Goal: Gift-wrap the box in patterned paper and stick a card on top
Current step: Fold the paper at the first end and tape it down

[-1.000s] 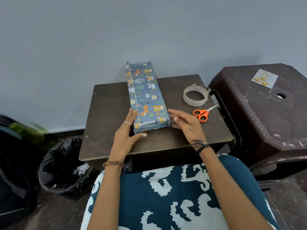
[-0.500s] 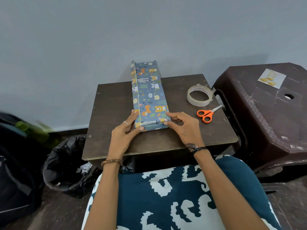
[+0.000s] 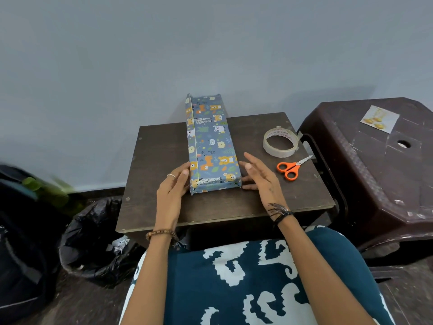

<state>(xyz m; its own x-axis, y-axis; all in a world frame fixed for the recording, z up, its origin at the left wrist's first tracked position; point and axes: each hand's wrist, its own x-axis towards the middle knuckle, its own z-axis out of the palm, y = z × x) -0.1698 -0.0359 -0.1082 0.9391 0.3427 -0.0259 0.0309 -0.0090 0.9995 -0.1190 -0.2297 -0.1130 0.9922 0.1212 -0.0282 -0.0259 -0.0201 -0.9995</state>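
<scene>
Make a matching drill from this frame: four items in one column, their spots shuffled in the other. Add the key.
Items
1. wrapped box
2. tape roll
3. scissors
4. card

Places
A. on the brown plastic stool
B. between the two hands, on the wooden table
C. table's far right corner
D. table's right edge, nearer than the tape

Pairs: 1-B, 2-C, 3-D, 4-A

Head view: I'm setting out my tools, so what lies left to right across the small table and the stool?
Left hand → long box wrapped in blue animal-print paper → right hand → orange-handled scissors → small card with gold ornaments on the brown plastic stool.
</scene>
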